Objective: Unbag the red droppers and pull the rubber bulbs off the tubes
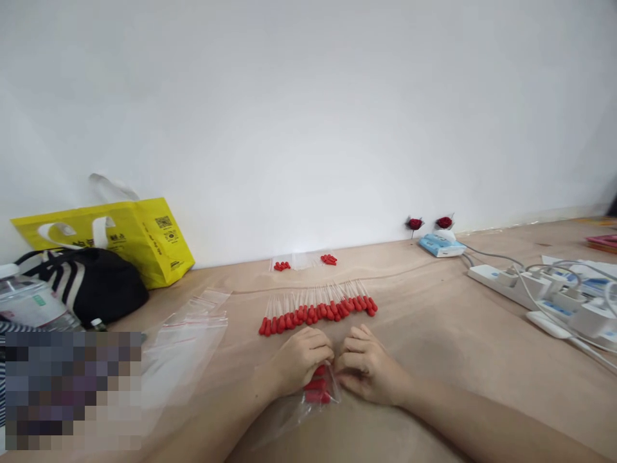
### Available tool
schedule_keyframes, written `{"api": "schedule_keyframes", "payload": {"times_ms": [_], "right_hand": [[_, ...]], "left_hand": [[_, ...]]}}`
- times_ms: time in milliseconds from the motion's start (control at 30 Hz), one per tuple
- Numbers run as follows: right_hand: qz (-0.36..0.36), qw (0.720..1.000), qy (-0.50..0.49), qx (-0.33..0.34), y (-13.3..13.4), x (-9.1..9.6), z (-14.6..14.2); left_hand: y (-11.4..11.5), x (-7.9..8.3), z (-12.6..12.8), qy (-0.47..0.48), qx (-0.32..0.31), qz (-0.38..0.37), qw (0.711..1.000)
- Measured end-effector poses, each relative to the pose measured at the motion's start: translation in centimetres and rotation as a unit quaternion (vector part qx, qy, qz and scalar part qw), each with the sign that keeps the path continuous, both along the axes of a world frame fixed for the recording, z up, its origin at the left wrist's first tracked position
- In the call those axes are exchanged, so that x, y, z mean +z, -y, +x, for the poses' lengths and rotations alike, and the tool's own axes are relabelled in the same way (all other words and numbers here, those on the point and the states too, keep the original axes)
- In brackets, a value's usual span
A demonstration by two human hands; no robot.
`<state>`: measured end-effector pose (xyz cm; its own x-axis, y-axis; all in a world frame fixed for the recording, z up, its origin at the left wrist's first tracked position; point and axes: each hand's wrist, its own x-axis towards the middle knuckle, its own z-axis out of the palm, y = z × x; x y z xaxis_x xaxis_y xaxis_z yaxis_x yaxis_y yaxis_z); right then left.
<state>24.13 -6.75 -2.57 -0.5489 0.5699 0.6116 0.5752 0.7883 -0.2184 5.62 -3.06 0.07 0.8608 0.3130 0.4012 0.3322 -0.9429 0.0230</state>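
Observation:
Both hands rest on the tan table near its front. My left hand and my right hand are curled, fingers pinched together on the top of a small clear plastic bag that holds several red-capped droppers. Just beyond my knuckles lies a long row of glass droppers with red rubber caps, caps toward me. Farther back, near the wall, two little heaps of loose red caps lie on clear bags.
Empty clear zip bags lie at the left, by a black striped bag and a yellow paper bag. A white power strip with plugs and cables, a blue box and two red roses are at the right.

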Motion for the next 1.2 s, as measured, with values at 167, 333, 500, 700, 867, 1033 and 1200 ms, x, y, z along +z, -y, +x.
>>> {"api": "schedule_keyframes", "payload": {"times_ms": [167,333,500,700,867,1033,1200], "right_hand": [[0.045,0.998,0.029,0.018,-0.2,0.2,0.2],[0.086,0.995,0.043,0.033,-0.3,0.2,0.3],[0.168,0.983,0.058,0.041,-0.8,0.2,-0.1],[0.232,0.970,0.067,0.039,-1.3,0.1,-0.3],[0.219,0.974,0.049,0.040,-1.1,0.2,-0.3],[0.217,0.975,0.035,0.027,-1.0,0.3,-0.5],[0.190,0.971,0.135,0.053,-2.0,-0.7,-0.6]], "left_hand": [[0.1,0.0,0.0,0.031,-0.018,-0.015,0.999],[0.3,0.3,0.0,0.042,-0.011,-0.013,0.999],[0.4,0.1,0.0,0.035,-0.007,-0.044,0.998],[0.1,0.1,-0.5,-0.014,0.004,-0.027,1.000],[0.0,-0.3,-0.7,-0.006,-0.011,0.013,1.000],[-0.1,-0.6,-0.7,0.007,-0.009,0.053,0.999],[-0.2,0.1,-0.5,-0.086,-0.046,0.126,0.987]]}}
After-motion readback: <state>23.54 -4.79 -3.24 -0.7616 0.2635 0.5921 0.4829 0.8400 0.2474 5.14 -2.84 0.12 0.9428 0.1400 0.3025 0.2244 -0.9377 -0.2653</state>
